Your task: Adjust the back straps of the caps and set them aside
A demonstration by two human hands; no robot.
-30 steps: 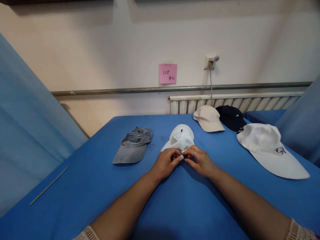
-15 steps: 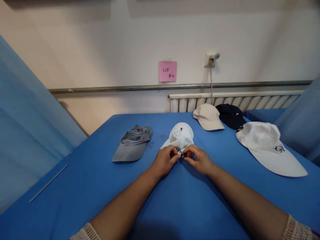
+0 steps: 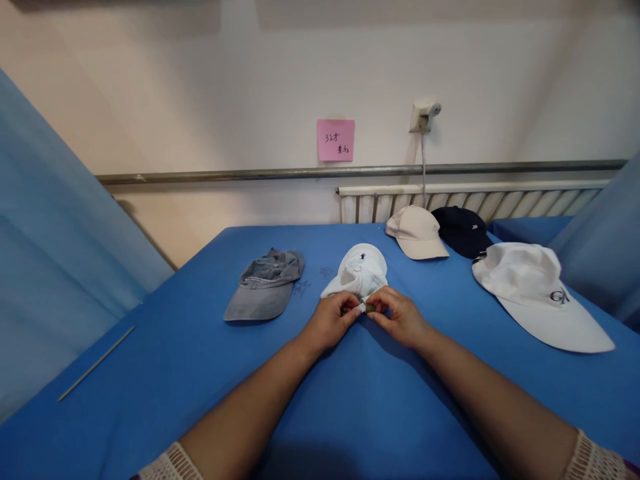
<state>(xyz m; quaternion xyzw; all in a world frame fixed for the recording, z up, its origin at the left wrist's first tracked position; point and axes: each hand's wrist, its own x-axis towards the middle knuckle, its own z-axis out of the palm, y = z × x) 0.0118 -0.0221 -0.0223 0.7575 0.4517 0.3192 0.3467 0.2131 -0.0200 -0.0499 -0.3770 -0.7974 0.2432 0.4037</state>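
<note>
Blue cloth (image 3: 165, 387) covers the bench (image 3: 350, 407). Near its far edge, around the middle, lies a small white cap (image 3: 361, 272); left hand (image 3: 330, 320) and right hand (image 3: 399, 319) pinch its strap (image 3: 361, 307), each grip narrow.

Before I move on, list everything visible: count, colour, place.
Small cap: 1, white, centre
Grey cap: 1, grey, left
Beige cap: 1, beige, back right
Dark cap: 1, navy, beside beige cap
Large cap: 1, white, right
Stick: 1, tan, left
Surfaces: 2, blue, beneath caps and back right
Curtains: 2, blue, both sides
Note: 1, pink, wall
Socket with cord: 1, whitish, wall
Rail: 1, grey, along wall
Radiator: 1, whitish, below rail
Wall: 1, off-white, back
Left hand, right hand: 2, bare, holding small cap
Sleeves: 2, cream, bottom
</note>
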